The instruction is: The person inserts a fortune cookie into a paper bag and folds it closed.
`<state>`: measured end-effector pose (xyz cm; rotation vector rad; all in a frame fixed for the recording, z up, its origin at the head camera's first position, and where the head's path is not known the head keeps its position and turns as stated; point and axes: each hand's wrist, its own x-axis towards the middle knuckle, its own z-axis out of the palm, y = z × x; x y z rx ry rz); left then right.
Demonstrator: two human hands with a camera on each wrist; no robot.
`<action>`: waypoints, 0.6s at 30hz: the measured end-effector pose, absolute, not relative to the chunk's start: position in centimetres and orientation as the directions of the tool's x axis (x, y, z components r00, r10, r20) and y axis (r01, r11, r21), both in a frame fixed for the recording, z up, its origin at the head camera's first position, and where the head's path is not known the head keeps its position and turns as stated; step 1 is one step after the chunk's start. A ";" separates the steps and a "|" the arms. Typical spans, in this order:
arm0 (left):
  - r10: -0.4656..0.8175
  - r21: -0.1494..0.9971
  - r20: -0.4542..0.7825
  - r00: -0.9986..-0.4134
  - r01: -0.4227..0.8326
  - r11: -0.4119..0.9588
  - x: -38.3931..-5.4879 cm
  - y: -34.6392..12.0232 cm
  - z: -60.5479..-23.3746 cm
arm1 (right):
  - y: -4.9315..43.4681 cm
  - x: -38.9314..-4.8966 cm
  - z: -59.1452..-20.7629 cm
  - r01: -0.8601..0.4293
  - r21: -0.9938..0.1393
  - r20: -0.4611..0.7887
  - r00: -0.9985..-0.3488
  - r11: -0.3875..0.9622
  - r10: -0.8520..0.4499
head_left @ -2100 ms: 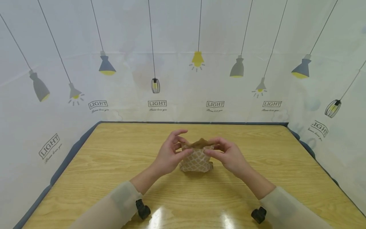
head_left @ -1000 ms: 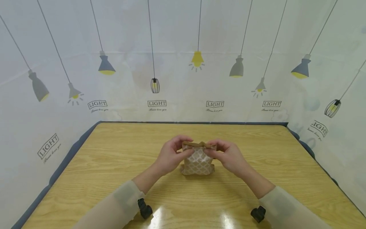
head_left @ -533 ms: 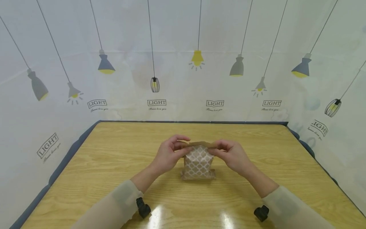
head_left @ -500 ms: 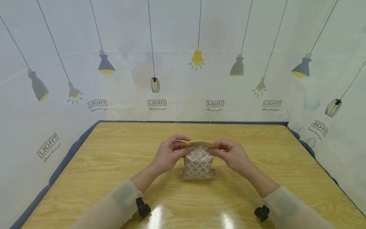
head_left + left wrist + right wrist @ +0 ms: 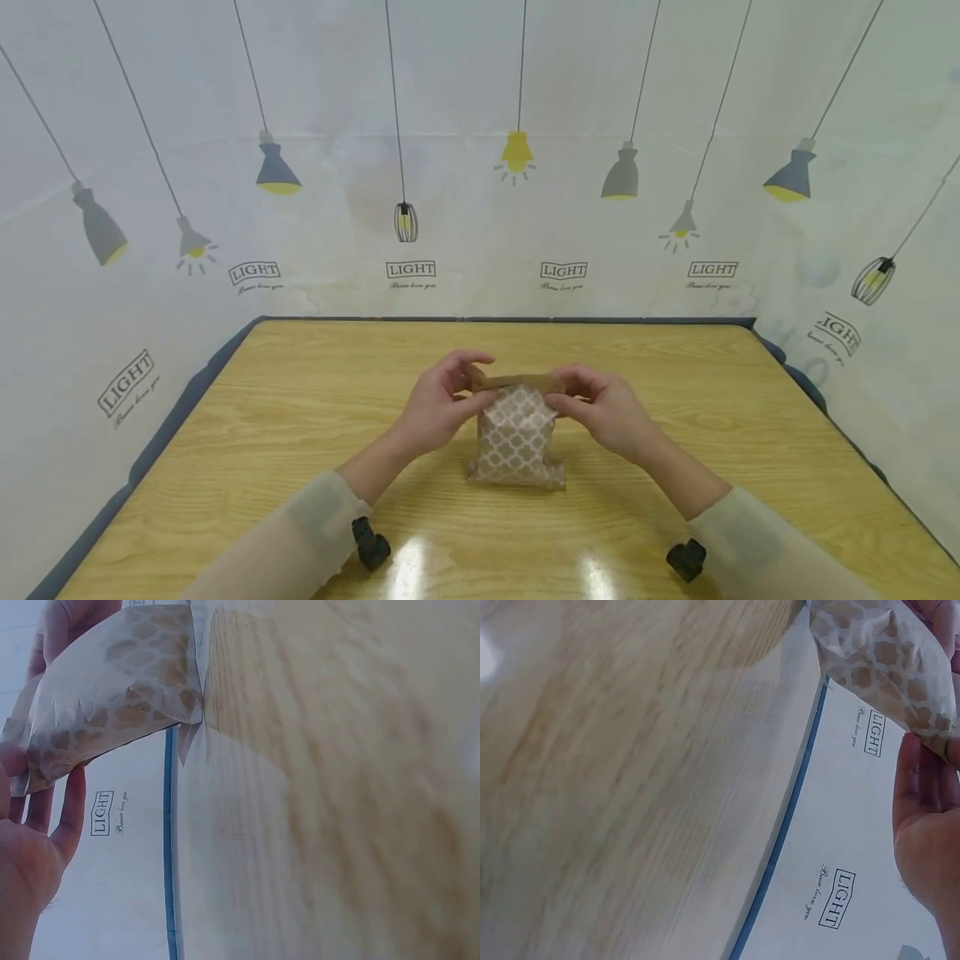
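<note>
A small brown paper bag (image 5: 517, 437) with a white lattice print stands on the table in the middle of the head view, its top edge a plain brown strip. My left hand (image 5: 442, 400) pinches the left end of that strip between thumb and fingers, the index finger raised clear. At the other end my right hand (image 5: 603, 408) pinches the right corner, thumb on the near side. The left wrist view shows the bag (image 5: 120, 682) bulging and creased, with fingers behind its edge. Whatever is inside the bag is hidden.
The wooden table (image 5: 300, 417) has a blue-edged border at the back and sides. A pale wall covering (image 5: 465, 83) printed with hanging lamps surrounds it. Small black cameras (image 5: 371, 546) sit at both sleeve cuffs.
The bag's puckered top has been drawn flat into a straight brown strip. The bag's base has shifted nearer to me, and more of its front shows. Both hands keep their hold.
</note>
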<state>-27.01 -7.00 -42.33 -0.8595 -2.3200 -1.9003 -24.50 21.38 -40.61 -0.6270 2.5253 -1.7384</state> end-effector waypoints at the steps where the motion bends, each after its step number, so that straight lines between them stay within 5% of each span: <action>1: 0.391 0.901 0.353 -0.850 0.421 0.101 -27.0 -7.0 -42.4 | 21.4 -24.5 -40.6 -0.318 -0.899 0.216 -0.920 0.301 -0.326; 18: 0.439 0.892 0.356 -0.825 0.440 0.103 -26.8 -7.1 -42.5 | 22.0 -24.4 -40.6 -0.329 -0.896 0.203 -0.901 0.299 -0.384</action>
